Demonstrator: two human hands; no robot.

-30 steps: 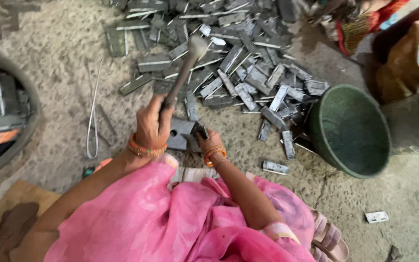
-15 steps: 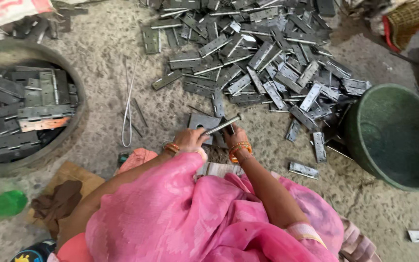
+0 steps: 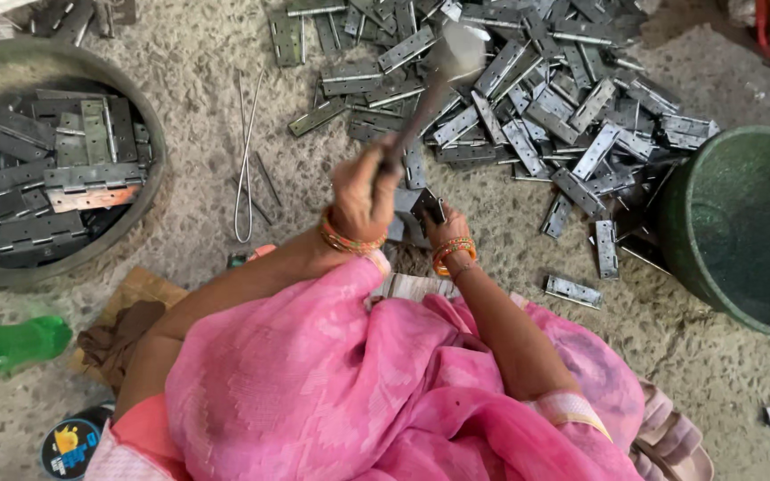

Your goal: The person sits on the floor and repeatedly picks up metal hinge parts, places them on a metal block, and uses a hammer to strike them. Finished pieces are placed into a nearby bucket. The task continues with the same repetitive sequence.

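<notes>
Gripping a long-handled metal hammer [image 3: 430, 93], the left hand [image 3: 363, 191] is closed round its handle, the blurred head raised over a heap of grey metal hinges [image 3: 528, 98]. A small dark hinge [image 3: 427, 207] is pinched upright in the right hand [image 3: 443, 230], just beside the left, fingers curled. A green plastic tub [image 3: 741, 232] is seen at the right.

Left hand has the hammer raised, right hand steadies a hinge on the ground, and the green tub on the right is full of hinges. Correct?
One thing is off: the green tub looks empty in the head view. The hinges sit in the grey basin on the left and in the pile on the ground. The rest holds: left hand has the hammer raised, right hand steadies a hinge.
</notes>
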